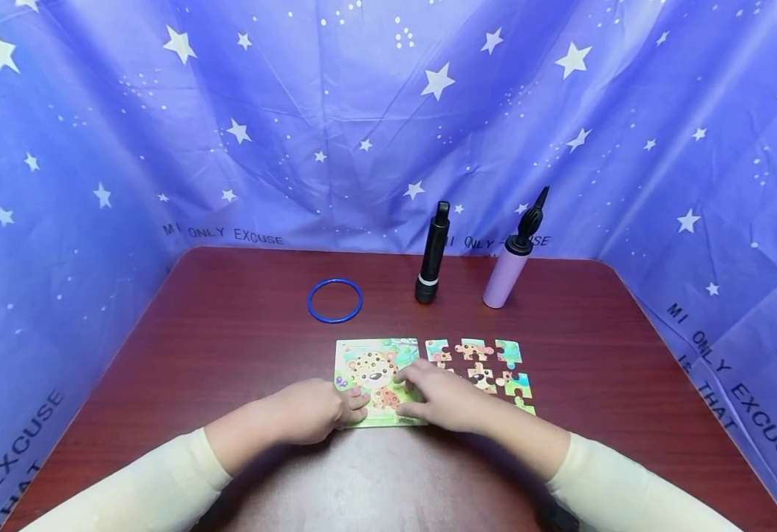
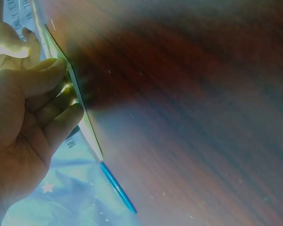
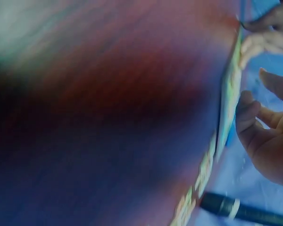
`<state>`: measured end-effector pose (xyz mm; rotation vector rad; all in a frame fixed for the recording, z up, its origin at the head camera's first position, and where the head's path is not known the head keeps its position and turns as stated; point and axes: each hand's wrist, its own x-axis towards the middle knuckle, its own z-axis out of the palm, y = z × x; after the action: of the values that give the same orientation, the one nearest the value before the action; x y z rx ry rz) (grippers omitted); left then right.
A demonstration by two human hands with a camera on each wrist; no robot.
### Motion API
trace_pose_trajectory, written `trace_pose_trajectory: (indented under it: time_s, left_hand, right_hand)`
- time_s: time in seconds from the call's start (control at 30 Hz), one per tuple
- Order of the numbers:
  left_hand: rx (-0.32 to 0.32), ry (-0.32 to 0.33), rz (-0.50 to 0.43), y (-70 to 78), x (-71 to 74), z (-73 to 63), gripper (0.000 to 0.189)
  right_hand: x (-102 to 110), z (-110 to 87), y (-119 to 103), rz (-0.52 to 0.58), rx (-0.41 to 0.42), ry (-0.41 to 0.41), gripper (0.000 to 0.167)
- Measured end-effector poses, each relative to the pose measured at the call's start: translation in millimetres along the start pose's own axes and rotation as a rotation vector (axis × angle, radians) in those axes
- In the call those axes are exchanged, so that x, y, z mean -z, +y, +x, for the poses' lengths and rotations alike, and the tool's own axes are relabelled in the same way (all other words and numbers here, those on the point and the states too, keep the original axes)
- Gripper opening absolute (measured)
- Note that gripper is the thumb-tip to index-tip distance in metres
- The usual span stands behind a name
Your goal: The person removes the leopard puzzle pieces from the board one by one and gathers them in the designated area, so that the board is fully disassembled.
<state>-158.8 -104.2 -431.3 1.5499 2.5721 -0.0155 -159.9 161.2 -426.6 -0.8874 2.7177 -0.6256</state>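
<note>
Both hands on the puzzle board, which lies flat on the dark red bench, near the front edge, approx. centre. Left hand sits at the board's near-left corner; wrist view shows its fingers curled against the board's edge, thumb side hidden, so a light hold on the rim. Right hand rests over the board's right side w/ fingers fairly straight and relaxed, tips touching the leopard picture; not gripping anything. Loose puzzle pieces lie just right of the board, partly under the right wrist. Further back: blue ring to the left, black flashlight standing upright, lilac hand pump beside it, tilted slightly. Star-print blue cloth hangs behind & at both sides.
</note>
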Motion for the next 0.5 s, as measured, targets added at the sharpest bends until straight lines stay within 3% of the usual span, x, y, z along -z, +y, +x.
trace_pose_trajectory:
  time_s: [0.33, 0.5]
  left_hand:
    - [0.010, 0.004, -0.008, 1.5, 1.6, -0.2, 0.049]
    - [0.036, 0.036, -0.052, 2.1, 0.2, -0.1, 0.039]
  right_hand:
    - [-17.4, 12.9, -9.9, -0.125, -0.012, 0.004, 0.029]
    - [-19.3, 14.5, -11.0, -0.150, -0.012, -0.001, 0.026]
